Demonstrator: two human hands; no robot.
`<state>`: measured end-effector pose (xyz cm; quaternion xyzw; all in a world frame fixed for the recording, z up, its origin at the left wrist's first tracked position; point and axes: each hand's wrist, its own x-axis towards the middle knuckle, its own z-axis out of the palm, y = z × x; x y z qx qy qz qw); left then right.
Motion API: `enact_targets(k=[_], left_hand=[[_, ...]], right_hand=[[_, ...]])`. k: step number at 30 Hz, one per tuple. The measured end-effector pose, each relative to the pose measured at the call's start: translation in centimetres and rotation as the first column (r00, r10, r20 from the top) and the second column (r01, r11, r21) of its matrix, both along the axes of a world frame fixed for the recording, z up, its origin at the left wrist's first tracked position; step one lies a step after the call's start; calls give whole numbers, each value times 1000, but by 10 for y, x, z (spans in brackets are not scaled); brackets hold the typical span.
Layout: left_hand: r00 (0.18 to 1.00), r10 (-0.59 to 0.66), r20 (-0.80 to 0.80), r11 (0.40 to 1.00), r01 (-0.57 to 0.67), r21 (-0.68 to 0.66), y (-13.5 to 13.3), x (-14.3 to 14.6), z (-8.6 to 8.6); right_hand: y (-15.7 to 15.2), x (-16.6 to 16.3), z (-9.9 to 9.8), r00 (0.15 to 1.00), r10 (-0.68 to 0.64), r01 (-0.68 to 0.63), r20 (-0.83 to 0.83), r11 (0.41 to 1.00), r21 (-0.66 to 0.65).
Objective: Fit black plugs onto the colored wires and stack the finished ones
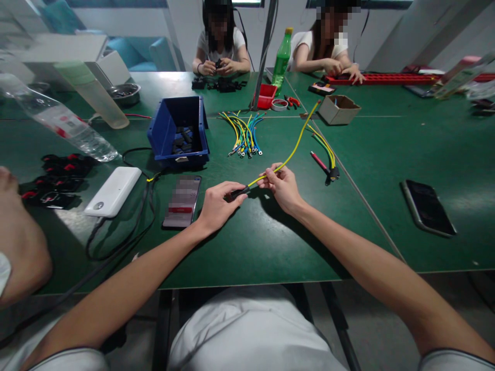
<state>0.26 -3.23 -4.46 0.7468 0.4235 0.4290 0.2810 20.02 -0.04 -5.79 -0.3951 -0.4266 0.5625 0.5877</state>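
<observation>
Green table (270,257), blue bin (163,129), wires (243,135)

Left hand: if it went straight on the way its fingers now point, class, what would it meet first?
Apart from the yellow wire running between them, the left hand would probably meet the right hand first, though depth is unclear.

no legible text, bottle label (68,122) (partly red) too blurred
</observation>
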Motion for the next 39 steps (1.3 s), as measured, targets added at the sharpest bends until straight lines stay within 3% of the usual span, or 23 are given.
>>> enact_targets(k=[21, 29, 34, 39], left_hand=[[999, -28, -21, 1000, 28, 4, 1, 0, -3], [1000, -15, 10, 999, 15, -31, -3, 2, 6], [996, 84, 44, 987, -77, -140, 1, -1, 2], [978, 87, 189, 945, -21, -328, 8, 0, -6]], right_hand=[[0, 1, 0, 1000, 2, -2, -14, 1000, 9], [1, 1, 0, 1000, -27, 27, 14, 1000, 1], [3, 3, 1, 999, -49, 49, 17, 999, -2], [5, 4, 0, 997, -74, 74, -5, 997, -12]])
